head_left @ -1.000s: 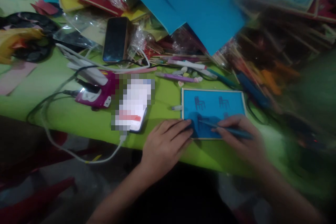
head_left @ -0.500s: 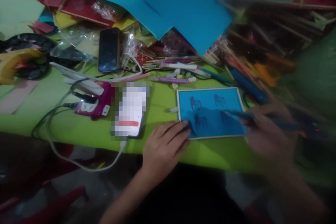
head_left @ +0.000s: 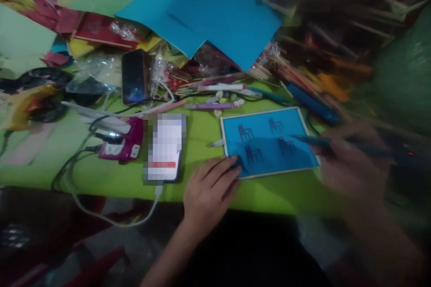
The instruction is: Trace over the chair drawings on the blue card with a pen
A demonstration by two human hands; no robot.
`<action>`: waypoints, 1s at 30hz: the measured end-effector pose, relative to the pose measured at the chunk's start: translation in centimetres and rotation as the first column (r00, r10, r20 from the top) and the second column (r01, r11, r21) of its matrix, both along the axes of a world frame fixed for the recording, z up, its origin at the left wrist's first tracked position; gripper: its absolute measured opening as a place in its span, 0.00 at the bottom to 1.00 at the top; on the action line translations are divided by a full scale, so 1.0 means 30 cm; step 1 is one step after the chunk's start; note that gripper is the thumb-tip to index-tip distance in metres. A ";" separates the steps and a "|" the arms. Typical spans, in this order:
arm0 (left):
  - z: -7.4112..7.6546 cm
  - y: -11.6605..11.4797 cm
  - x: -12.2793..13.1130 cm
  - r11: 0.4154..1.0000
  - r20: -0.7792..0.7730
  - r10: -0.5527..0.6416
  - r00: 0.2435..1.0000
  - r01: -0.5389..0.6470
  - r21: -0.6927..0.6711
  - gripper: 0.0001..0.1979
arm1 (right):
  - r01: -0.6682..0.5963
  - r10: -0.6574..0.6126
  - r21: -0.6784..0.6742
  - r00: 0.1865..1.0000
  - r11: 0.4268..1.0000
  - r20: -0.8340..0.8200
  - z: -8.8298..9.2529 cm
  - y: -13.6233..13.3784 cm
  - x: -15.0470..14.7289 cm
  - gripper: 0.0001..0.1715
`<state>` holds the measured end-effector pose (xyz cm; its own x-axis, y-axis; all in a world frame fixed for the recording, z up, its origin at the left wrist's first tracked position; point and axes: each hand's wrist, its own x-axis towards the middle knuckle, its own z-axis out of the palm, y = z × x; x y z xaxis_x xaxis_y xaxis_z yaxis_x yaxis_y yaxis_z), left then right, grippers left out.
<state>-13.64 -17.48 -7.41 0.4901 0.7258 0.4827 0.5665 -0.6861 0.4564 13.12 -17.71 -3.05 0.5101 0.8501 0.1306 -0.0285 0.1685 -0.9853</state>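
Note:
A blue board (head_left: 266, 139) with pale, thin borders lies on the green tabletop, bearing several small dark drawings of chairs. Fingers of my left hand (head_left: 208, 188) rest outstretched over its lower left corner. At the right side my right hand (head_left: 352, 161), blurred, grips a blue pen (head_left: 318, 141) whose tip points left, close to the lower right chair drawing. Whether the tip touches the surface I cannot tell. A small pale object (head_left: 217, 143) pokes out by the board's left edge.
Left of the board lies a phone (head_left: 164, 148) with a lit, pixelated screen, cabled beside a magenta power strip (head_left: 134, 139). A dark phone (head_left: 134, 76), a yellow glue gun (head_left: 28, 105), pens (head_left: 210, 106), sticks and large blue sheets (head_left: 208, 13) crowd the back.
The pen tip has moved off the lower right chair drawing, which now shows more fully. My left hand keeps its place on the board's corner. The camera view has shifted slightly.

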 end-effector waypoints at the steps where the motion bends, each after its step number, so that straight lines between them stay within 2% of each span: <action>1: 0.001 0.000 0.000 1.000 -0.002 0.000 1.000 0.000 0.001 0.11 | 0.007 -0.007 0.000 1.000 1.000 0.004 0.001 0.001 0.000 0.11; 7: 0.002 0.001 0.000 1.000 -0.004 0.015 1.000 -0.015 0.011 0.10 | 0.016 -0.015 -0.025 1.000 1.000 0.018 -0.003 0.004 0.003 0.12; 13: 0.002 0.002 0.000 1.000 -0.010 0.011 1.000 -0.011 0.018 0.11 | -0.022 0.022 0.008 1.000 1.000 -0.015 -0.012 -0.006 0.015 0.09; 30: -0.005 -0.003 -0.004 1.000 -0.009 0.008 1.000 -0.008 0.023 0.10 | 0.009 -0.006 0.060 0.998 0.998 -0.061 -0.009 -0.005 0.025 0.05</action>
<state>-13.77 -17.57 -7.56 0.4887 0.7184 0.4951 0.5762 -0.6918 0.4352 13.88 -17.86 -3.31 0.5250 0.8378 0.1499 -0.0860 0.2275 -0.9700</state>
